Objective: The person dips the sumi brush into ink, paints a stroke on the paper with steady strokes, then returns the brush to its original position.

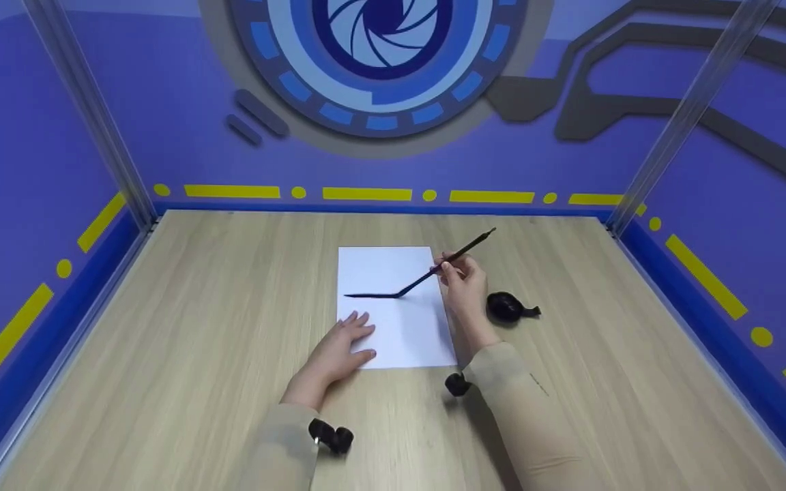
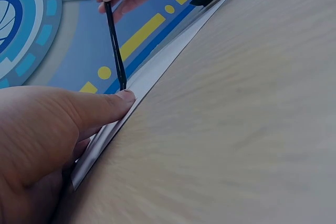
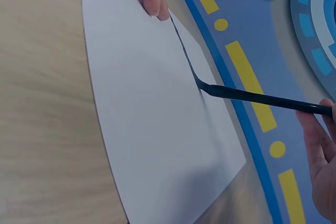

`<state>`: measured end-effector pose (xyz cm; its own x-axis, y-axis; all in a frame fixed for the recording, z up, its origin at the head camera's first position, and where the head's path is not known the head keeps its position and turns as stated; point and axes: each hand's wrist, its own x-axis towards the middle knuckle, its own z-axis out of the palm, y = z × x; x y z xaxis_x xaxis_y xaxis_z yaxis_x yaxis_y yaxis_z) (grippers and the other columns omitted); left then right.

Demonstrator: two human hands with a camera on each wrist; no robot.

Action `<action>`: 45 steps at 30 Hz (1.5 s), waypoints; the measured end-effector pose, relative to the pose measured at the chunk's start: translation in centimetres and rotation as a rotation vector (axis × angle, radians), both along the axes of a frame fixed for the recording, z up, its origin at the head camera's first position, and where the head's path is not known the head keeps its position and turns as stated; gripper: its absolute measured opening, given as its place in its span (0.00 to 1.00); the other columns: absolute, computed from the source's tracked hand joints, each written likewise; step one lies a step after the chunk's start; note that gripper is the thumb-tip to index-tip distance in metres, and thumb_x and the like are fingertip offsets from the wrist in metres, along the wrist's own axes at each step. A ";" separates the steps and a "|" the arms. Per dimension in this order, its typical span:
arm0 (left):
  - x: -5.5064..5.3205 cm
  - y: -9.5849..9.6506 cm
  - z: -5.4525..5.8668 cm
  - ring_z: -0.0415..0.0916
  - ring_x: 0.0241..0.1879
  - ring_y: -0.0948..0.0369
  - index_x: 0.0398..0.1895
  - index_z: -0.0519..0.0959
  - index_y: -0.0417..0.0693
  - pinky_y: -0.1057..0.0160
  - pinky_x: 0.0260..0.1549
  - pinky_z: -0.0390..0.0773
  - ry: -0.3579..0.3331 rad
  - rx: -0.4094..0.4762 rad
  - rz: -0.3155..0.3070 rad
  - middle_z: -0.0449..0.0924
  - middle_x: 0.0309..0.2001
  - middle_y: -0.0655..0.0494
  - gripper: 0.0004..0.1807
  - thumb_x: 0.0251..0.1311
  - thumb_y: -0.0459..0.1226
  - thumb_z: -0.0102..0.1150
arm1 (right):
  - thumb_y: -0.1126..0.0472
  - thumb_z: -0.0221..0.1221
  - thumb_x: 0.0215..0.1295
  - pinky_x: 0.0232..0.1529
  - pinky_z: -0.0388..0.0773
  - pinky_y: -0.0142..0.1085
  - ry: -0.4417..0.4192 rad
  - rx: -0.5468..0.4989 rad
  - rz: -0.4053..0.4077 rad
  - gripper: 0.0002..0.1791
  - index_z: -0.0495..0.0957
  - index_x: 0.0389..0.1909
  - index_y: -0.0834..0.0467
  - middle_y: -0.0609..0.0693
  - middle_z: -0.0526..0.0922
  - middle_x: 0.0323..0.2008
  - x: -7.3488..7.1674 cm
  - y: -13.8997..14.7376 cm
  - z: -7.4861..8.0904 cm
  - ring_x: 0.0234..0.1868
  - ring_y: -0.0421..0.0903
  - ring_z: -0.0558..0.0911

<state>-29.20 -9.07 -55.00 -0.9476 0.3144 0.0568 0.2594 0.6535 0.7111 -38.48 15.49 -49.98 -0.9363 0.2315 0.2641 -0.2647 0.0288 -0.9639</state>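
Note:
A sheet of white paper (image 1: 400, 334) lies on the table, with a dark horizontal stroke (image 1: 369, 296) across its left half. My right hand (image 1: 464, 283) pinches the shaft of a black brush (image 1: 464, 251) above the sheet's right edge. The brush slants down to the left, its bent tip meeting the paper at the stroke's right end. Fingers spread, my left hand (image 1: 340, 348) rests on the lower left part of the sheet. In the left wrist view its thumb (image 2: 113, 106) lies at the paper's near edge. Right of my right hand sits a black round dish with a short handle (image 1: 504, 308).
The wooden table (image 1: 229, 307) meets blue printed panels (image 1: 161, 123) at the back and both sides. Metal posts (image 1: 93, 102) stand at the two back corners. Black wrist devices (image 1: 331, 436) are on both sleeves.

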 end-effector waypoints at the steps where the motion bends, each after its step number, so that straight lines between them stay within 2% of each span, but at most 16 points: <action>1: 0.0 0.0 0.0 0.51 0.82 0.45 0.70 0.73 0.39 0.41 0.82 0.50 -0.002 0.000 0.002 0.62 0.79 0.46 0.29 0.68 0.39 0.64 | 0.73 0.57 0.72 0.37 0.84 0.27 0.003 0.003 0.000 0.09 0.79 0.49 0.71 0.65 0.90 0.44 0.0 0.1 0.0 0.35 0.38 0.89; 4: 0.0 0.0 0.0 0.51 0.82 0.45 0.70 0.73 0.39 0.41 0.82 0.50 -0.005 -0.002 0.003 0.62 0.79 0.46 0.29 0.68 0.39 0.64 | 0.72 0.58 0.72 0.37 0.84 0.26 0.010 0.023 0.003 0.09 0.79 0.50 0.71 0.66 0.89 0.45 0.1 0.3 0.1 0.36 0.38 0.89; 11: 0.0 -0.1 0.1 0.51 0.82 0.45 0.70 0.74 0.38 0.41 0.82 0.50 0.002 0.000 0.001 0.62 0.79 0.45 0.29 0.68 0.39 0.64 | 0.70 0.58 0.73 0.42 0.86 0.31 -0.001 0.050 -0.002 0.12 0.79 0.52 0.71 0.68 0.88 0.48 0.1 0.8 0.1 0.40 0.42 0.90; 15: 0.0 0.0 0.1 0.51 0.82 0.45 0.70 0.74 0.39 0.42 0.82 0.50 -0.001 0.003 0.002 0.62 0.79 0.45 0.29 0.68 0.39 0.64 | 0.70 0.58 0.73 0.40 0.84 0.26 -0.003 0.065 -0.016 0.12 0.79 0.53 0.71 0.68 0.88 0.49 0.1 1.1 0.0 0.42 0.44 0.90; 18: 0.0 0.0 0.1 0.52 0.82 0.45 0.70 0.74 0.38 0.42 0.82 0.50 0.001 0.005 0.000 0.62 0.79 0.45 0.29 0.68 0.39 0.64 | 0.70 0.57 0.73 0.39 0.83 0.24 -0.001 0.072 -0.024 0.12 0.79 0.53 0.71 0.68 0.88 0.48 0.2 1.2 0.1 0.40 0.42 0.90; 25: 0.0 0.0 0.0 0.52 0.82 0.45 0.70 0.74 0.38 0.42 0.82 0.50 0.002 0.007 0.000 0.62 0.79 0.45 0.29 0.68 0.39 0.64 | 0.69 0.58 0.74 0.38 0.83 0.24 0.008 0.083 -0.030 0.12 0.79 0.53 0.71 0.66 0.89 0.47 0.2 1.6 0.2 0.42 0.48 0.91; 32: 0.1 0.0 -0.1 0.52 0.82 0.46 0.70 0.74 0.39 0.42 0.82 0.49 0.000 0.008 0.000 0.62 0.79 0.46 0.29 0.68 0.39 0.64 | 0.69 0.58 0.74 0.40 0.84 0.26 0.007 0.108 -0.035 0.10 0.80 0.52 0.68 0.64 0.89 0.47 0.3 2.3 0.2 0.38 0.37 0.89; 41: 0.1 0.0 0.0 0.52 0.82 0.45 0.70 0.74 0.39 0.42 0.82 0.49 -0.001 0.018 0.004 0.62 0.79 0.46 0.29 0.68 0.39 0.64 | 0.70 0.56 0.74 0.40 0.84 0.26 -0.002 0.087 -0.026 0.12 0.78 0.53 0.72 0.67 0.88 0.49 0.2 3.0 0.3 0.40 0.40 0.90; 45: 0.1 0.0 0.0 0.51 0.82 0.45 0.70 0.74 0.39 0.41 0.82 0.49 -0.006 0.012 0.009 0.62 0.79 0.46 0.29 0.68 0.39 0.64 | 0.69 0.56 0.75 0.42 0.84 0.27 -0.021 0.082 -0.023 0.12 0.78 0.54 0.70 0.68 0.87 0.50 0.2 3.1 0.5 0.41 0.40 0.89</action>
